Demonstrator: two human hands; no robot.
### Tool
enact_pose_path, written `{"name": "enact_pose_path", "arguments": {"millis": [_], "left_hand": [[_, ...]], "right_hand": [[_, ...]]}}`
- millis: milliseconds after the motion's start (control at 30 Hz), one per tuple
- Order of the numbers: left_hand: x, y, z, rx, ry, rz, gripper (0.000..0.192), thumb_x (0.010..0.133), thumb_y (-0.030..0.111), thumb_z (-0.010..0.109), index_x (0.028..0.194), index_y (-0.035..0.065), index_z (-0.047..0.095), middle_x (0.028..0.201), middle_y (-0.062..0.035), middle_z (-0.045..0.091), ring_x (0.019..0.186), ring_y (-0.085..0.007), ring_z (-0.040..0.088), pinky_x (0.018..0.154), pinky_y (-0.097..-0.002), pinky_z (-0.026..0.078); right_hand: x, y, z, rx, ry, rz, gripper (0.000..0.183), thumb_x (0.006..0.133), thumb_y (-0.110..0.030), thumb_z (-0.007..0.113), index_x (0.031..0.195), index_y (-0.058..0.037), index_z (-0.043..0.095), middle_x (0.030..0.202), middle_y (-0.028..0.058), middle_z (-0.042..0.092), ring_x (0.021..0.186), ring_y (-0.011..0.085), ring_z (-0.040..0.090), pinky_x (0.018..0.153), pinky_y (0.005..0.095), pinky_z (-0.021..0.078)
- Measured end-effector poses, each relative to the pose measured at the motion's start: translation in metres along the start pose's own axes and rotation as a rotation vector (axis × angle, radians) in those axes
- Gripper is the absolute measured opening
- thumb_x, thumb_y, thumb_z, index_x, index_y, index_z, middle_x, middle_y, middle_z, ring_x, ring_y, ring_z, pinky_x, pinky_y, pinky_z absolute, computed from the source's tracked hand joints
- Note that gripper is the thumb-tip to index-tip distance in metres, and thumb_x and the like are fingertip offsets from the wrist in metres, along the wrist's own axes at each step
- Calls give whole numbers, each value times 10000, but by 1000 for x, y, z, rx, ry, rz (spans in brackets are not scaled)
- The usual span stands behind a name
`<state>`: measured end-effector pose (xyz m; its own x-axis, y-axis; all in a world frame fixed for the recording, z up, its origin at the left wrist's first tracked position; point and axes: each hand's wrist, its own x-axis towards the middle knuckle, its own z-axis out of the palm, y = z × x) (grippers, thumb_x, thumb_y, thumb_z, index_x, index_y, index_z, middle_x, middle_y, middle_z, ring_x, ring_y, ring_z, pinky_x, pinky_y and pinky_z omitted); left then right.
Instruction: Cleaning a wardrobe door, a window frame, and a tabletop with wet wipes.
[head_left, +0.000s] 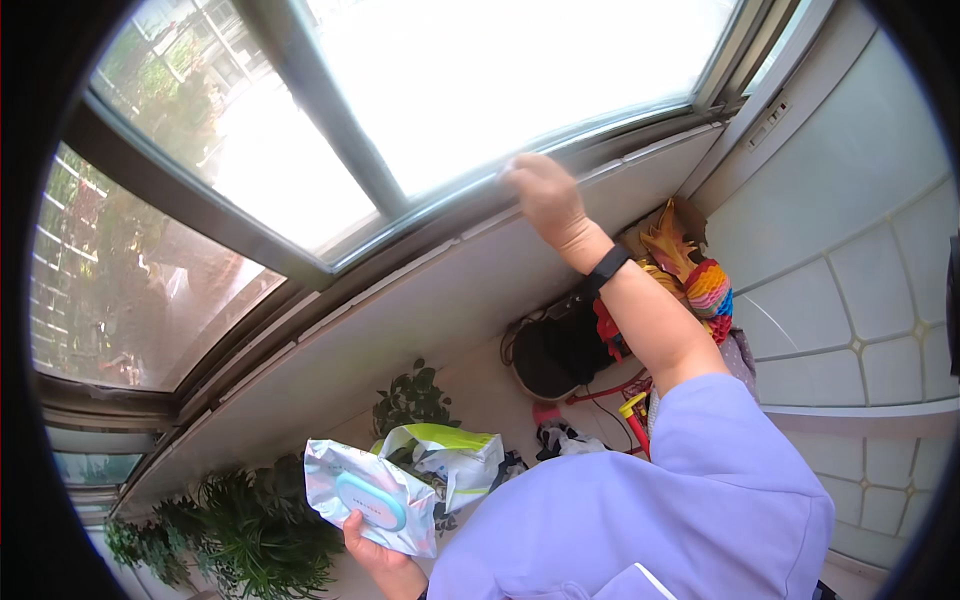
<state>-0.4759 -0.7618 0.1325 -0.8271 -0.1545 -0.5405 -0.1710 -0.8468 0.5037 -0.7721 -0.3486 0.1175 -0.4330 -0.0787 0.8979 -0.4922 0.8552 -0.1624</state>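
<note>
My right hand (547, 199), blurred and with a black band on its wrist, is at the lower frame of a sliding window (540, 75). A bit of something white shows at its fingertips, perhaps a wipe; the blur hides its outline. Lower down, my left hand (379, 555) grips a soft pack of wet wipes (326, 480) by its near edge, the thumb on top beside the light blue lid (370, 501). The lid looks closed. The fingers under the pack are hidden.
Below the sill (390, 274) stand green potted plants (262, 525) and a white and green bag (472, 465). A black rounded object (555, 352), a red and yellow tubular item (636, 420) and colourful paper decorations (709, 292) lie near a tiled wall (817, 300) on the right.
</note>
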Motion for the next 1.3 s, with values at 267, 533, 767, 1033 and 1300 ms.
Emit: {"name": "enact_pose_path", "arguments": {"millis": [267, 533, 767, 1033, 1300], "left_hand": [[-2, -28, 17, 100, -21, -41, 660, 759, 153, 592, 1383, 75, 390, 1312, -158, 519, 1171, -355, 526, 929, -612, 446], [-10, -43, 55, 295, 82, -172, 625, 805, 278, 555, 1380, 72, 422, 1382, -147, 470, 1269, -362, 438, 1072, -569, 316], [-14, -56, 77, 394, 156, -130, 603, 809, 279, 548, 1360, 59, 442, 1350, -156, 496, 1254, -361, 452, 1071, -564, 319], [-23, -66, 91, 402, 239, -122, 587, 822, 283, 525, 1356, 54, 446, 1356, -164, 486, 1255, -377, 443, 1070, -567, 315], [-9, -78, 104, 555, 298, -137, 591, 817, 308, 541, 1347, 62, 455, 1346, -153, 497, 1233, -354, 466, 1052, -528, 351]], "right_hand": [[-25, 157, -64, -334, 205, 629, 111, 798, 8, 611, 820, -84, 669, 875, 81, 671, 848, 249, 639, 727, 331, 524], [-35, 171, -113, 1691, 522, 1026, 261, 821, 32, 640, 1053, -88, 635, 992, 61, 673, 903, 197, 647, 734, 305, 532], [-31, 206, -119, 1312, 562, 1083, 215, 893, 5, 552, 1100, -47, 576, 995, 73, 654, 882, 170, 627, 759, 277, 507], [-22, 222, -79, -266, 405, 885, 207, 812, -82, 606, 999, -11, 661, 919, 163, 634, 885, 342, 613, 810, 400, 499], [-35, 189, -84, -142, 236, 644, 170, 826, -63, 627, 974, 14, 660, 880, 132, 638, 798, 283, 644, 730, 359, 537]]}}
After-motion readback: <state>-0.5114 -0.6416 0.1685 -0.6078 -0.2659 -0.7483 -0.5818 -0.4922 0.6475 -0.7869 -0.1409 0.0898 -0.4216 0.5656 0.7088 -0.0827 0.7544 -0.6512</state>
